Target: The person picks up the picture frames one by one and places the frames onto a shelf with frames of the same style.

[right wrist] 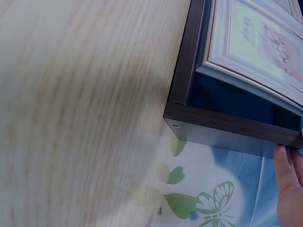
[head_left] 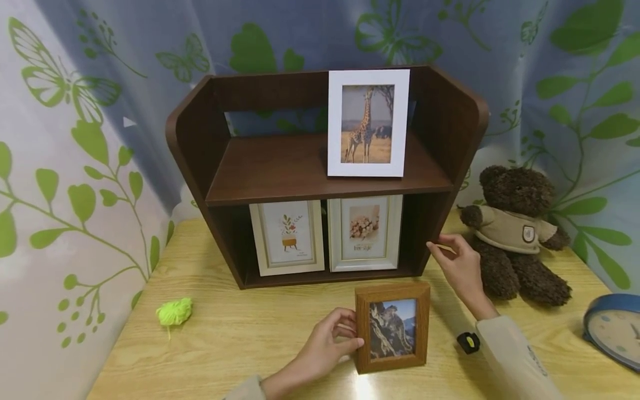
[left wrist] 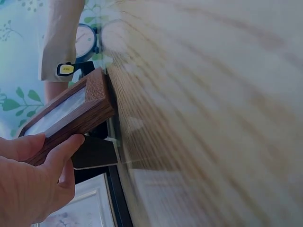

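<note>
My left hand [head_left: 327, 344] pinches the left edge of a brown wooden photo frame [head_left: 364, 328] with a leopard picture. In the left wrist view the same frame is seen from its side, thumb and fingers on its edge; whether its bottom touches the table, I cannot tell. My right hand [head_left: 460, 269] grips the front edge of the dark brown shelf's [head_left: 280, 164] right side panel. The right wrist view shows fingers [right wrist: 285, 172] against that panel's outer face. On the shelf's upper level stands a white giraffe frame [head_left: 335, 128]; below are a cream plant frame [head_left: 317, 239] and a pale flower frame [head_left: 335, 239].
A dark brown teddy bear [head_left: 520, 228] sits right of the shelf, near my right hand. A blue-rimmed clock [head_left: 617, 328] stands at the table's right edge. Bright green yarn [head_left: 175, 312] lies on the wooden table [head_left: 225, 333] at the left. Patterned curtains [head_left: 295, 33] hang behind.
</note>
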Motion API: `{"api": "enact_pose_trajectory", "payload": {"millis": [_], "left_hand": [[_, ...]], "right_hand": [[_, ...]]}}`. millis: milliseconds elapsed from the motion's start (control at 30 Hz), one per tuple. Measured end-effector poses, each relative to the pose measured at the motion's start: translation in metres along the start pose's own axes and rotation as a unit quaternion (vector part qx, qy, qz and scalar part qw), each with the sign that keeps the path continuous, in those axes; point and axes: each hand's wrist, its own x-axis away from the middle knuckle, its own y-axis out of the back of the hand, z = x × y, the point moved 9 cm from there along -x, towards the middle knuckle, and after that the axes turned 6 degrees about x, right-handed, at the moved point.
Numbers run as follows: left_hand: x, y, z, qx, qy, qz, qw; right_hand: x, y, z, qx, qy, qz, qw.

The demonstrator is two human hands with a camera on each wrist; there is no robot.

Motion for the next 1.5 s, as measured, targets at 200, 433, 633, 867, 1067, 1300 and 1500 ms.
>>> {"api": "enact_pose_trajectory", "payload": {"millis": [200, 433, 633, 867, 1067, 1300, 1500], "left_hand": [[0.001, 0.001, -0.003, -0.003, -0.004, 0.001, 1.0], [0.004, 0.004, -0.005, -0.013, 0.007, 0.004, 0.9999], [0.005, 0.008, -0.01, -0.009, -0.008, 0.005, 0.9999], [0.008, 0.015, -0.022, -0.021, -0.024, -0.002, 0.9995], [0.012, 0.021, -0.037, -0.024, -0.022, -0.01, 0.9994], [0.012, 0.033, -0.054, -0.038, -0.038, -0.02, 0.9983], [0.014, 0.046, -0.068, -0.048, -0.038, -0.025, 0.9978]], "right_hand": [[0.0, -0.001, 0.0, 0.006, 0.0, 0.0, 1.0], [0.0, -0.001, -0.001, 0.001, 0.007, 0.003, 1.0], [0.0, 0.0, 0.001, 0.003, 0.008, 0.004, 1.0], [0.001, 0.0, 0.0, 0.002, 0.01, 0.002, 0.9999], [0.0, 0.0, -0.001, -0.009, 0.011, -0.004, 0.9999], [0.001, 0.0, 0.001, -0.011, 0.02, -0.005, 0.9997], [0.001, -0.001, -0.001, -0.011, 0.015, -0.001, 0.9998]]}}
